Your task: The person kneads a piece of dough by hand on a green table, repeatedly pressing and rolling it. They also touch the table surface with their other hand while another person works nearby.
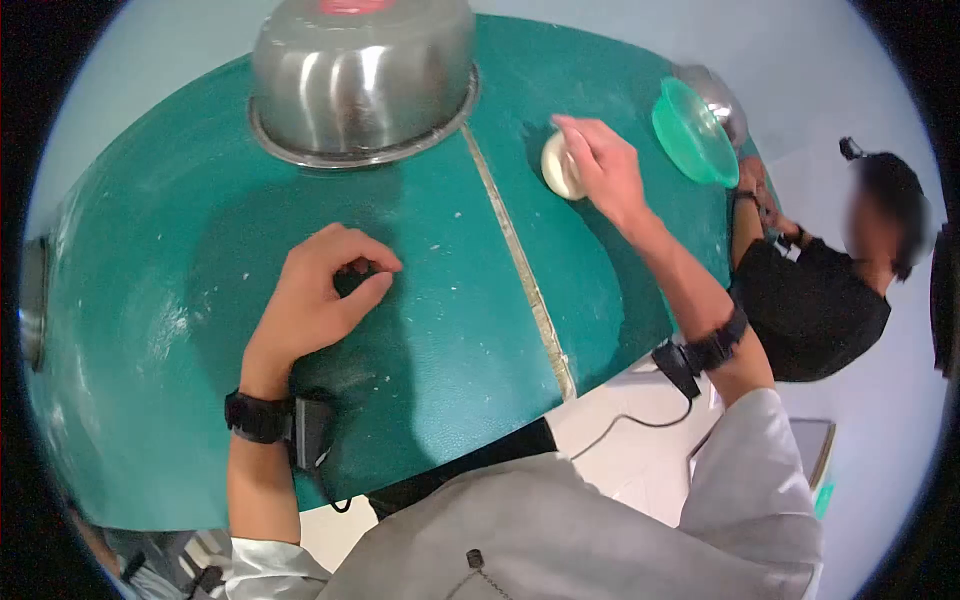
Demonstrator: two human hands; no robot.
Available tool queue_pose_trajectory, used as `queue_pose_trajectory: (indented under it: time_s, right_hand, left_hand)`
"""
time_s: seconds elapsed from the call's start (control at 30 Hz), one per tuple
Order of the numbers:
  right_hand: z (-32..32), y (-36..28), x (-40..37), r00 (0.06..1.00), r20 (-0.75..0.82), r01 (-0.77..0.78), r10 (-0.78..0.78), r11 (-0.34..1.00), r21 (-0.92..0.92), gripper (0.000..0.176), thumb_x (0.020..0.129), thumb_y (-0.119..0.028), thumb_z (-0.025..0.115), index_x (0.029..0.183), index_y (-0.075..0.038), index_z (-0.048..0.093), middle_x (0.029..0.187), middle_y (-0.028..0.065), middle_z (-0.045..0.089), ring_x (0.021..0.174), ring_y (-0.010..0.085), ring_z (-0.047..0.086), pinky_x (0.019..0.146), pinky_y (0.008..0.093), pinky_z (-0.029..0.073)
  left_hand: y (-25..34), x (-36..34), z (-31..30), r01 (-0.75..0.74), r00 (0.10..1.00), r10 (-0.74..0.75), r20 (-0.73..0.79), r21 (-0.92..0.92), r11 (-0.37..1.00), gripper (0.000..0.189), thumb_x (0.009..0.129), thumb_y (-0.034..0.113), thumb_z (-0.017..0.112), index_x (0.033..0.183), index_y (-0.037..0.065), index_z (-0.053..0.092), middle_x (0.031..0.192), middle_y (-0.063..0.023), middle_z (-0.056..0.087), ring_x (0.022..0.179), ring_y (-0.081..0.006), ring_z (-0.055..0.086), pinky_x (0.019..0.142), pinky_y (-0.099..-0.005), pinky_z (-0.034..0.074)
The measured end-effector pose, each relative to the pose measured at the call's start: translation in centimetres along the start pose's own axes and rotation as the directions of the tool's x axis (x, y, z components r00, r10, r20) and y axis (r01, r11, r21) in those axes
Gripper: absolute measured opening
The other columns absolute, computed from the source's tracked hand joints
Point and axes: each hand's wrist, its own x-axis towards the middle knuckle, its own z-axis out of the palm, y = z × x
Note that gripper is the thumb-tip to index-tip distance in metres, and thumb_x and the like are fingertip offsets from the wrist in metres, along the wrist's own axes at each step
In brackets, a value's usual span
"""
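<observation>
A smooth, pale round ball of dough [558, 168] is on the green table, right of the strip that crosses it. My right hand [603, 168] is closed around its near right side, with the thumb side uppermost; some fingers are hidden behind the hand and dough. Left of the strip, my left hand [325, 285] is over the tabletop. Its fingers are loosely curled, a gap shows between thumb and index finger, and nothing is visible in it.
A large upturned steel bowl [365, 85] stands at the back. A green plastic basin [690, 135] and another metal bowl [722, 105] sit at the far right. A co-worker in black [815, 305] is at the right edge. White specks dot the green table [150, 400].
</observation>
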Motion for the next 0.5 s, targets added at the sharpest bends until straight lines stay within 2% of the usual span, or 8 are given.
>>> queue_pose_trajectory:
  time_s: [0.03, 0.1, 0.13, 0.2, 0.23, 0.3, 0.43, 0.5]
  right_hand:
    - [-1.2, -0.8, 0.1, 1.000, 0.009, 0.027, -0.027, 1.000, 0.006, 0.031, 0.100, -0.035, 0.055, 0.107, -0.012, 0.075, 0.105, 0.0093, 0.073, 0.087, 0.0370, 0.070, 0.074, 0.0443, 0.056]
    - [-3.6, -2.8, 0.8, 0.959, 0.284, 0.078, -0.011, 0.972, -0.224, 0.026, 0.100, -0.026, 0.056, 0.110, -0.010, 0.075, 0.104, 0.0107, 0.072, 0.092, 0.0345, 0.069, 0.081, 0.0414, 0.056]
    - [-4.0, -4.2, 1.1, 0.957, 0.290, 0.085, -0.018, 0.972, -0.219, 0.026, 0.100, -0.026, 0.056, 0.110, -0.010, 0.075, 0.104, 0.0107, 0.072, 0.092, 0.0345, 0.069, 0.081, 0.0414, 0.056]
    - [-4.6, -5.9, 1.9, 0.867, 0.482, 0.129, 0.131, 0.874, -0.469, 0.025, 0.097, -0.028, 0.061, 0.108, -0.011, 0.075, 0.100, 0.0126, 0.070, 0.093, 0.0317, 0.069, 0.081, 0.0416, 0.056]
    - [-4.1, -5.6, 2.0, 0.863, 0.490, 0.138, 0.126, 0.873, -0.467, 0.025, 0.097, -0.028, 0.061, 0.108, -0.011, 0.075, 0.100, 0.0126, 0.070, 0.093, 0.0317, 0.069, 0.081, 0.0416, 0.056]
    - [-2.1, -4.8, 1.7, 0.899, 0.394, 0.328, -0.189, 0.887, -0.324, 0.025, 0.095, -0.032, 0.063, 0.106, -0.013, 0.075, 0.097, 0.0102, 0.070, 0.084, 0.0304, 0.069, 0.077, 0.0421, 0.056]
    - [1.4, -3.6, 3.0, 0.876, 0.282, 0.432, -0.392, 0.896, -0.098, 0.029, 0.097, -0.035, 0.062, 0.094, -0.010, 0.076, 0.087, 0.0088, 0.070, 0.071, 0.0322, 0.066, 0.070, 0.0407, 0.054]
    - [1.9, -2.7, 3.9, 0.903, 0.430, 0.033, 0.026, 0.991, -0.129, 0.043, 0.096, -0.048, 0.060, 0.083, -0.010, 0.076, 0.079, 0.0075, 0.071, 0.071, 0.0358, 0.068, 0.068, 0.0422, 0.055]
  left_hand:
    - [-0.2, 0.0, 0.1, -0.012, 1.000, 0.012, 0.002, -0.006, 1.000, 0.013, 0.082, 0.005, 0.072, 0.094, 0.007, 0.073, 0.086, -0.0050, 0.067, 0.079, -0.0179, 0.060, 0.071, -0.0308, 0.049]
    - [-0.3, 0.1, 0.0, -0.019, 1.000, 0.019, -0.005, -0.009, 1.000, 0.012, 0.082, 0.006, 0.073, 0.094, 0.007, 0.073, 0.086, -0.0053, 0.067, 0.078, -0.0184, 0.060, 0.070, -0.0314, 0.049]
    - [-0.4, 0.1, 0.0, -0.052, 0.999, 0.052, -0.009, -0.016, 0.999, 0.011, 0.082, 0.007, 0.073, 0.093, 0.007, 0.072, 0.085, -0.0052, 0.067, 0.077, -0.0191, 0.060, 0.070, -0.0321, 0.050]
    - [-0.5, 0.2, 0.2, -0.080, 0.997, 0.079, -0.020, -0.032, 0.996, 0.010, 0.082, 0.008, 0.073, 0.092, 0.007, 0.072, 0.084, -0.0052, 0.068, 0.076, -0.0199, 0.060, 0.070, -0.0328, 0.050]
    - [-0.5, 0.2, 0.2, -0.084, 0.996, 0.084, -0.017, -0.022, 0.996, 0.009, 0.082, 0.008, 0.073, 0.091, 0.007, 0.071, 0.083, -0.0052, 0.068, 0.076, -0.0202, 0.060, 0.070, -0.0334, 0.050]
    - [-0.5, 0.2, 0.1, -0.072, 0.997, 0.072, -0.017, -0.016, 0.997, 0.009, 0.082, 0.008, 0.073, 0.091, 0.008, 0.071, 0.083, -0.0052, 0.068, 0.076, -0.0205, 0.060, 0.070, -0.0340, 0.050]
    - [-0.5, 0.2, 0.0, -0.051, 0.999, 0.050, -0.003, -0.059, 0.997, 0.010, 0.083, 0.011, 0.073, 0.092, 0.007, 0.071, 0.086, -0.0054, 0.068, 0.079, -0.0209, 0.061, 0.072, -0.0338, 0.049]
    - [-0.6, 0.5, 0.0, -0.051, 0.998, 0.053, 0.015, -0.072, 0.996, 0.011, 0.085, 0.013, 0.073, 0.094, 0.007, 0.071, 0.088, -0.0054, 0.068, 0.083, -0.0210, 0.062, 0.074, -0.0334, 0.048]
